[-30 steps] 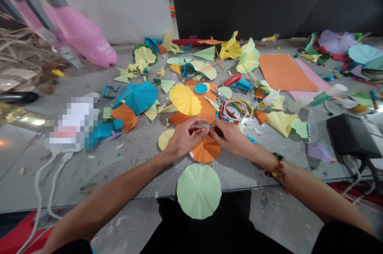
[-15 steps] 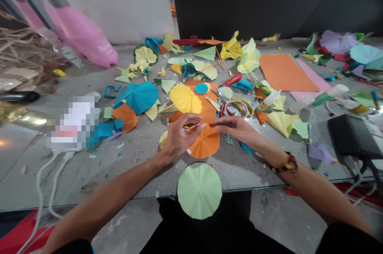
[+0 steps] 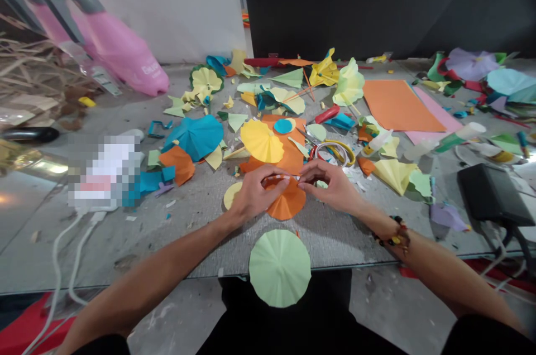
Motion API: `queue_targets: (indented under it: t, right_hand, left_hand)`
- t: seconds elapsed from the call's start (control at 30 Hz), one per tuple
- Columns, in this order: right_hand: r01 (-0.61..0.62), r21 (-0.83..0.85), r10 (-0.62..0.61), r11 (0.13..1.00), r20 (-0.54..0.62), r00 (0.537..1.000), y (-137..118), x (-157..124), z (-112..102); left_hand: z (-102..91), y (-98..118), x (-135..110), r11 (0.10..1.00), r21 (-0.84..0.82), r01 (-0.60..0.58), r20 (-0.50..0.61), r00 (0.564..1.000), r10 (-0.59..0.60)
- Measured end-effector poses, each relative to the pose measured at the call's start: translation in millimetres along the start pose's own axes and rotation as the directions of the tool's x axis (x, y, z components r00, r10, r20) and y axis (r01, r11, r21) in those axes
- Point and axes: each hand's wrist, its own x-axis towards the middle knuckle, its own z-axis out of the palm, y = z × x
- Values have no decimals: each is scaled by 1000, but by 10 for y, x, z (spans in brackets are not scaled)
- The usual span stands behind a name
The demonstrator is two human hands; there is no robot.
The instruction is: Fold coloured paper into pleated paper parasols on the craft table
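My left hand [image 3: 263, 190] and my right hand [image 3: 324, 183] meet above a pleated orange paper disc [image 3: 287, 204] on the table. Both pinch a thin whitish strip [image 3: 295, 177] between their fingertips; it is too small to make out fully, and part of it is hidden by the fingers. A pale green pleated paper disc [image 3: 280, 268] is below, at the table's front edge over my lap. Just beyond the hands are a yellow pleated disc [image 3: 262, 140] and a small blue paper circle [image 3: 283, 126] lying on orange paper. Scissors with red handles [image 3: 312, 152] lie near my right hand.
Paper scraps and rolls of tape [image 3: 335, 152] surround the hands. A glue bottle [image 3: 377, 143], orange sheets [image 3: 402, 105] and a black adapter [image 3: 496, 194] are to the right. On the left are a blue pleated disc [image 3: 196, 138], a white power strip [image 3: 106, 171] and a pink spray bottle [image 3: 125, 56].
My right hand's fingers have curled inward into a pinch, and the hand has dropped slightly. The left hand has moved a little right and down. The whitish strip now shows between the two hands.
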Motion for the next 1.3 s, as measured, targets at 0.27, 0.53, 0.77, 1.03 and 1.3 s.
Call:
queue_targets:
  t: [0.27, 0.53, 0.77, 1.03, 1.3]
  right_hand:
    - [163, -630, -289, 759, -101, 952, 8, -57, -181]
    - [3, -898, -114, 439, -53, 992, 121, 2, -410]
    - [146, -811, -288, 567, -29, 957, 80, -40, -338]
    - [332, -608, -349, 722, 95, 932, -15, -128, -80]
    - [439, -602, -455, 667, 138, 880, 39, -88, -54]
  left_hand:
    - [-62, 14, -9, 977, 197, -85, -72, 992, 101]
    - [-77, -30, 8, 952, 299, -69, -81, 992, 98]
    - [-27, -85, 0, 812, 506, -292, 23, 945, 326]
    - [-16, -8, -15, 741, 518, -428, 60, 882, 467]
    - [-6, -51, 19, 665, 534, -522, 91, 818, 568]
